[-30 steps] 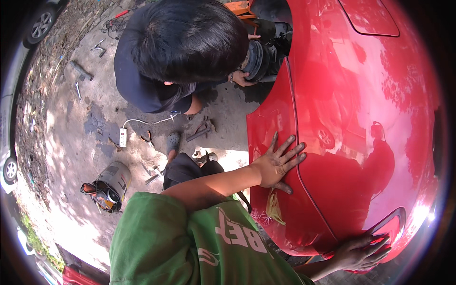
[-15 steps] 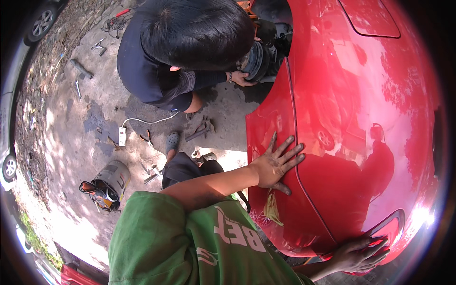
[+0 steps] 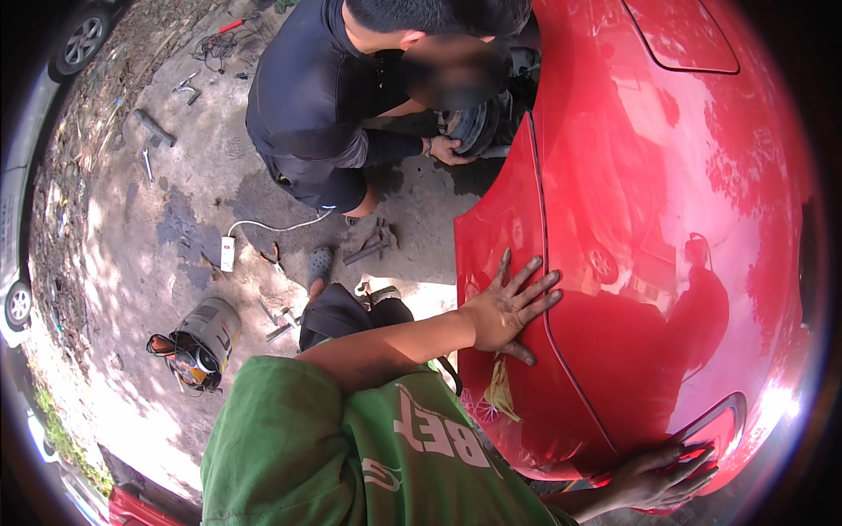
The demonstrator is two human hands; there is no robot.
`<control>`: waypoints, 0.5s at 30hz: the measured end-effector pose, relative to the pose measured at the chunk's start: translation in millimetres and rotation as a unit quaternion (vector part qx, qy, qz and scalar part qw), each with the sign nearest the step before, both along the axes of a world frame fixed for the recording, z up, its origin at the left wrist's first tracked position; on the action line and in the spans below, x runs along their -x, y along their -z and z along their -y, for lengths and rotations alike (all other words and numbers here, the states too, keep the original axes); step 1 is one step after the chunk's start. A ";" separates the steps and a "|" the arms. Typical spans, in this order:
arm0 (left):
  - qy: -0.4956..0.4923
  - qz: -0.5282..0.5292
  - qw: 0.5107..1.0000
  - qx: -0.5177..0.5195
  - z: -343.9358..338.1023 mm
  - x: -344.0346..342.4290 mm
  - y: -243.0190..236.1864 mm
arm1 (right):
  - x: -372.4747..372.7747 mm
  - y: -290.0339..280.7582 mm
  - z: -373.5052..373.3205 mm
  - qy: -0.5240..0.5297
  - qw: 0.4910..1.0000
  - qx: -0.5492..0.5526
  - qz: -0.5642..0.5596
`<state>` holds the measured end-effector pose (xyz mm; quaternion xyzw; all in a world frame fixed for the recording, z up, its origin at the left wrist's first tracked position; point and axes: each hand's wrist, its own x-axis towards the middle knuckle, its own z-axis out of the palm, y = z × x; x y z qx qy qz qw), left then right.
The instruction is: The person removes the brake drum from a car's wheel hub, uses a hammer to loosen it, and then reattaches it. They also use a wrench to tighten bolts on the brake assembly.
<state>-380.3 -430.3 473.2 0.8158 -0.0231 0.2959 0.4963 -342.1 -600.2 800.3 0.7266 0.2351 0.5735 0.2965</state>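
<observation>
My left hand (image 3: 510,309) lies flat with its fingers spread on a red car body (image 3: 605,351), fingertips reaching across a panel seam (image 3: 541,202). Lower down, my right hand (image 3: 662,478) rests on the car's rounded corner, fingers stretched out beside a red lamp (image 3: 717,431). Both hands are smudged dark and neither holds anything. At the wheel opening a co-worker (image 3: 307,114) in dark clothes crouches, one hand (image 3: 450,151) on a dark round drum-like part (image 3: 476,130). The co-worker's other hand is mostly hidden.
On the stained concrete lie a white power strip (image 3: 228,254), a wrench (image 3: 147,164), a dark cylinder (image 3: 155,128) and other tools. A bucket (image 3: 210,329) with a corded tool stands left of me. A limp yellowish piece (image 3: 500,392) is by the car's lower edge.
The co-worker's head and torso have shifted right, toward the wheel opening, and the head has turned. Both my hands stay against the car in nearly the same places.
</observation>
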 end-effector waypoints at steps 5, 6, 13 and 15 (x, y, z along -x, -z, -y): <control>-0.007 0.010 1.000 0.002 0.2 -0.2 0.6 | -1.2 -1.2 2.0 -0.003 1.000 -0.005 -0.003; -0.006 0.006 1.000 0.001 0.2 -0.1 0.5 | -1.2 -1.1 2.3 -0.002 1.000 -0.004 0.000; 0.009 -0.025 0.999 -0.018 -4.1 2.3 -6.5 | -3.5 -5.1 5.0 0.033 0.999 0.016 0.010; 0.020 -0.049 0.998 -0.027 -7.7 4.8 -13.1 | -3.1 -5.7 6.0 0.032 0.999 0.015 0.010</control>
